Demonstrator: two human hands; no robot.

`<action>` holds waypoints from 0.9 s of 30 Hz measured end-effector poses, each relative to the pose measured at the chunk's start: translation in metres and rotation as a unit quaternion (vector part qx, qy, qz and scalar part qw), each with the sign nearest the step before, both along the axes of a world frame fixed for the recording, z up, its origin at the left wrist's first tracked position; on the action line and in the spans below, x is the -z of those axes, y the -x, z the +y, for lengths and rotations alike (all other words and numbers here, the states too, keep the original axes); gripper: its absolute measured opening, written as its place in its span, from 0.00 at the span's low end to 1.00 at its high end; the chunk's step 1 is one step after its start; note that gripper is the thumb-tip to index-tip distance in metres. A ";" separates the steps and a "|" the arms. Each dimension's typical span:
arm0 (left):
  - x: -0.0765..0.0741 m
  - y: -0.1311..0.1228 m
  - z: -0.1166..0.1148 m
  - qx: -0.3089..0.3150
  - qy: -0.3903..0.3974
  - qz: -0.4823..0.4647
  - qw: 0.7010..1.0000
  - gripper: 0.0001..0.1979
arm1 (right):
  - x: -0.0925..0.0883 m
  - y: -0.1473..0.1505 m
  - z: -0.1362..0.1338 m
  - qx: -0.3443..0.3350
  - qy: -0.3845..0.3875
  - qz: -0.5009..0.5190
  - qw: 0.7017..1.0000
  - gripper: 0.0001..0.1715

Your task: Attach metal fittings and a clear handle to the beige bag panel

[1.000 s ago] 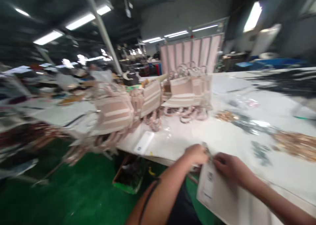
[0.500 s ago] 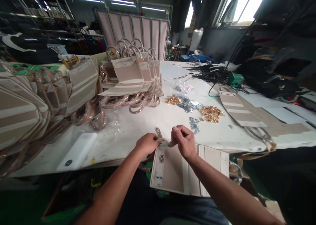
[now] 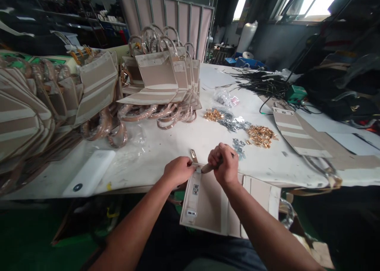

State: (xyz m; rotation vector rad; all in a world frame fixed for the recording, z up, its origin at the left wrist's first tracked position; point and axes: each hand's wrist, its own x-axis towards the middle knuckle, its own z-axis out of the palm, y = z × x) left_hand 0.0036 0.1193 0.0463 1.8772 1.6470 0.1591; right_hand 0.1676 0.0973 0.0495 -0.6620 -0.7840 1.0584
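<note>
A beige bag panel (image 3: 212,199) lies over the table's front edge and my lap, with metal plates fixed along its left strip. At its upper left corner my left hand (image 3: 179,171) is closed on the edge, thumb and finger pinching beside a small plate. My right hand (image 3: 224,163) is closed round a short tool (image 3: 207,168) with a pale, tapered end, which points at that same corner; its exact kind is hidden by the fingers. Just beyond the corner, a strap with a metal fitting (image 3: 193,155) sticks out onto the table.
Beige bags with wrapped handles (image 3: 160,77) stand at the back left. Gold fittings (image 3: 261,136) and silver plates (image 3: 233,120) lie in heaps ahead. A white block (image 3: 92,172) rests at left, another bag panel (image 3: 292,130) at right. Black cords (image 3: 261,83) lie behind.
The view has tilted down and shifted left. My right hand has turned, so more of the tool's pale end shows. My left hand keeps its place on the panel's corner.
</note>
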 end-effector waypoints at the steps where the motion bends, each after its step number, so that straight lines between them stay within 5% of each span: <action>1: 0.001 0.000 0.000 -0.001 0.001 -0.001 1.000 0.12 | 0.003 0.002 -0.002 -0.007 -0.012 -0.025 1.000 0.32; 8: -0.003 0.000 0.002 0.008 0.006 0.000 1.000 0.13 | -0.002 0.013 -0.008 -0.076 -0.076 -0.273 0.956 0.31; 14: 0.001 0.002 0.001 -0.001 0.001 -0.008 1.000 0.12 | -0.029 0.005 -0.006 -0.073 -0.085 -0.219 0.969 0.33; 22: 0.002 0.000 0.002 0.004 0.008 -0.013 1.000 0.12 | -0.001 0.011 -0.010 -0.059 -0.039 -0.283 0.956 0.34; 27: -0.013 0.010 -0.011 0.008 0.009 -0.003 1.000 0.12 | -0.016 0.008 -0.027 -0.050 -0.040 -0.286 0.956 0.35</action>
